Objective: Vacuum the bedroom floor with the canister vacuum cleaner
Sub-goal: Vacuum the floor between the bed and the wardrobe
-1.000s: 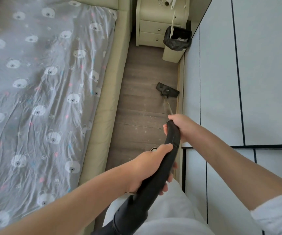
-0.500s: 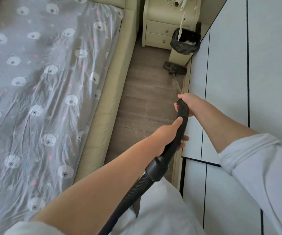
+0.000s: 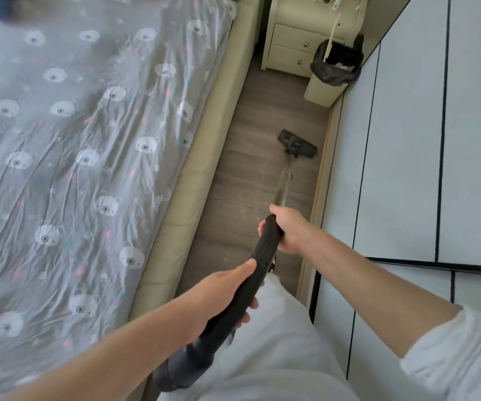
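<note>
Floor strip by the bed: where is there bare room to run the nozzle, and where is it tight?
Bare wood floor lies between the bed frame and the floor nozzle, and ahead up to the nightstand. It is tight at the far right, where the trash bin stands against the wardrobe. Both hands grip the handle.

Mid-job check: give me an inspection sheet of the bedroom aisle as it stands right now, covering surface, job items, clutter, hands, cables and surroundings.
Surface: grey-brown wood-plank floor, pale specks visible on the boards.
Job's things: dark vacuum floor head flat on the floor near the wall side; thin metal wand runs back to the curved black handle.
Clutter: cream waste bin with black liner standing by the cream two-drawer nightstand.
Hands: right hand grips the handle's upper end; left hand grips lower down.
Cables: nothing seen.
Surroundings: bed with grey bear-print sheet left; white panelled wall right.
</note>
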Available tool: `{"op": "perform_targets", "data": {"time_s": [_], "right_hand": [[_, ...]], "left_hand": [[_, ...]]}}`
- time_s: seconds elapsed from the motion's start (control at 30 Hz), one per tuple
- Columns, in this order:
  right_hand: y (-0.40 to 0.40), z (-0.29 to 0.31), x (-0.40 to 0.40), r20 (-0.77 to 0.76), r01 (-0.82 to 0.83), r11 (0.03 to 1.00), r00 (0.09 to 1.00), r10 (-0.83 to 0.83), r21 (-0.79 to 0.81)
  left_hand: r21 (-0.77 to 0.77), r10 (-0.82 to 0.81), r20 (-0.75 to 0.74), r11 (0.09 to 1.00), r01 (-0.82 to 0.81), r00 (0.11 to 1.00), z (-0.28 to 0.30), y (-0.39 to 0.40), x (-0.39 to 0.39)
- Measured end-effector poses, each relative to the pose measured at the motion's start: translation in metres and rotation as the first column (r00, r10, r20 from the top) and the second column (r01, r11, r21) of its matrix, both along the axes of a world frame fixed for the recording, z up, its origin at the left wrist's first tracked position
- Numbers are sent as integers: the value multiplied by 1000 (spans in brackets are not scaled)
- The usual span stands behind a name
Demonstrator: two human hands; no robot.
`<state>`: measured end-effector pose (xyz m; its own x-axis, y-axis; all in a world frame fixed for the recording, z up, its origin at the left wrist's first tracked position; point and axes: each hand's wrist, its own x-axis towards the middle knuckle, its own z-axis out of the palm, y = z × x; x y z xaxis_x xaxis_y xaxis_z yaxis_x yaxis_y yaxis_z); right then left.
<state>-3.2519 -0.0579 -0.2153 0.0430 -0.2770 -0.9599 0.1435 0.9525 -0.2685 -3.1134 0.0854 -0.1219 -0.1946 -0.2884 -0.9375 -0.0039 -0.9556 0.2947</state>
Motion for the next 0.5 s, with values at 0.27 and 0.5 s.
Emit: {"op": "perform_targets", "data": {"time_s": [0.27,0.5], "right_hand": [[77,20,72,114,-113,993,988,108,40],[-46,-2,47,-26,-233,970,972,232,-61]], "left_hand": [[87,139,1,987,-138,990,58,83,64],[-13,209,-19,978,-210,978,-13,-26,25]]}}
